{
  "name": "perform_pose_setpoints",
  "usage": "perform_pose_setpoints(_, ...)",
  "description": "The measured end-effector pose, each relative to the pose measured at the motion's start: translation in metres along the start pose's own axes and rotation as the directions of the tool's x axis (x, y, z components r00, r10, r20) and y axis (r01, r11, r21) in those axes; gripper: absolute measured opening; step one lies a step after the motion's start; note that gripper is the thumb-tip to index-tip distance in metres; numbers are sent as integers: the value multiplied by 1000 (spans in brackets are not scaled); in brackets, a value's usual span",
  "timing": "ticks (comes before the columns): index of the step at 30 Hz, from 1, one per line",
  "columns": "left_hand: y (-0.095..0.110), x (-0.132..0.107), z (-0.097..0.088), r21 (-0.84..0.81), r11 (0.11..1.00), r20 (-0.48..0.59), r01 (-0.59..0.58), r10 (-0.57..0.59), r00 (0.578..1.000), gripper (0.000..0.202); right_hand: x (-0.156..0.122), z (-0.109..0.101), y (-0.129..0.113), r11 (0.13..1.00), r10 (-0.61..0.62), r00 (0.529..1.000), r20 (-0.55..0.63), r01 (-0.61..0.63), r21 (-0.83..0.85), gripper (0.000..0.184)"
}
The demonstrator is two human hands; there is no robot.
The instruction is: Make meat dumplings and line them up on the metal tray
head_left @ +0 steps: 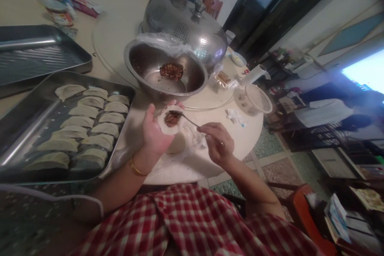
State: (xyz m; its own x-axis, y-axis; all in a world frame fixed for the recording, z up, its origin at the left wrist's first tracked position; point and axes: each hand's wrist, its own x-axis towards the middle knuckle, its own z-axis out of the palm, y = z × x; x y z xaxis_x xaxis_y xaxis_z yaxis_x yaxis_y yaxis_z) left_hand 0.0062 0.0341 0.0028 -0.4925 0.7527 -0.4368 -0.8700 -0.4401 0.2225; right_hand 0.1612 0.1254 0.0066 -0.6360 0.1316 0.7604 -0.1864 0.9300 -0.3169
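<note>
While left hand [154, 132] supports wrapper [171, 129], right hand [218, 142] gripping utensil [190, 121].

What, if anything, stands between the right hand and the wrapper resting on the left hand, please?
Nothing visible blocks the way. Only the thin utensil held in the right hand spans the gap, its tip at the filling on the wrapper. The metal bowl sits beyond both hands.
</note>
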Motion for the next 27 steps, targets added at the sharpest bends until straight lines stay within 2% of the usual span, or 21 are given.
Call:
perform_pose_setpoints(3, 0, 0, 0, -9, 1000, 14, -4, 4, 1000, 54, -1, -2, -2, 999, -22, 1000, -4, 22, 36, 33)
perform_pose_setpoints(5, 1, -1, 0, -11, 1000, 22, 1, -1, 1000, 54, -1, -5, -1, 995, 57, 997, -56, -52, 83, 28)
perform_pose_setpoints(6, 2, -1, 1, -10, 1000, 22, 4, -4, 1000, 54, -1, -6, 0, 985, 140, 986, -96, -129, 113, 24)
perform_pose_setpoints(7, 3, -1, 1, -11, 1000, 22, 10, -10, 1000, 54, 0, -7, 2, 962, 247, 959, -140, -226, 155, 20)
perform_pose_setpoints(9, 4, -2, 2, -12, 1000, 8, 29, -29, 1000, 54, 3, -9, 7, 862, 482, 853, -199, -421, 283, 15)
perform_pose_setpoints(11, 4, -2, 2, -5, 999, 3, 41, -41, 999, 54, 7, -9, 12, 725, 653, 734, -185, -536, 433, 21)
perform_pose_setpoints(12, 4, -2, 2, -1, 999, 9, 33, -33, 999, 53, 9, -9, 14, 670, 697, 699, -159, -556, 492, 26)
perform_pose_setpoints(16, 1, 0, -1, -9, 999, 41, -40, 40, 998, 52, 17, -6, 20, 573, 749, 657, -86, -578, 581, 36)
perform_pose_setpoints(20, -1, 2, -2, 1, 999, 34, -34, 34, 999, 52, 24, 2, 23, 512, 782, 620, -59, -586, 628, 37)
perform_pose_setpoints(25, -2, 1, -2, -2, 999, 38, -52, 52, 998, 52, 29, 14, 24, 463, 797, 604, 24, -636, 618, 39)
perform_pose_setpoints(27, -2, 1, -1, 4, 999, 38, -39, 39, 999, 52, 30, 15, 24, 462, 795, 606, 16, -623, 631, 37)
